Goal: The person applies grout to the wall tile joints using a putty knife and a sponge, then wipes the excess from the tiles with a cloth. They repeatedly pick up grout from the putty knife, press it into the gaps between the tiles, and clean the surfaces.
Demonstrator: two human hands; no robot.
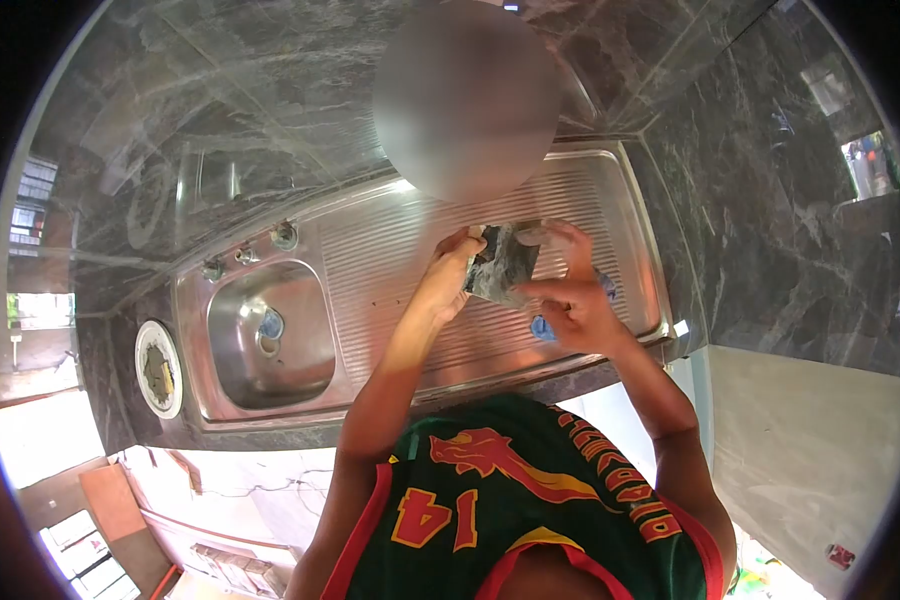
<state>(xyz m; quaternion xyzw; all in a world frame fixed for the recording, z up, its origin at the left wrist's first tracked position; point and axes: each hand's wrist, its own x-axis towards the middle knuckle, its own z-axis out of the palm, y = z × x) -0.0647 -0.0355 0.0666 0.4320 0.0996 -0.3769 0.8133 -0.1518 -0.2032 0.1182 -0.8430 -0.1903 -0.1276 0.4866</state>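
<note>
I hold a small dark marbled tile piece (505,265) over the ribbed steel drainboard. My left hand (452,272) grips its left edge, thumb on the upper face and the other fingers partly hidden. At its right side is my right hand (585,305), with fingertips at the upper right corner and the lower right edge. A crumpled blue item (543,328) lies on the drainboard just beneath my right hand. Another bit of blue (608,287) shows behind that hand.
To the left is a steel sink basin (270,365) with a bluish object (270,325) near its drain. Taps (284,236) stand behind it. A round white-rimmed dish (158,370) sits on the dark counter at far left. Marbled walls (270,120) enclose the back and right.
</note>
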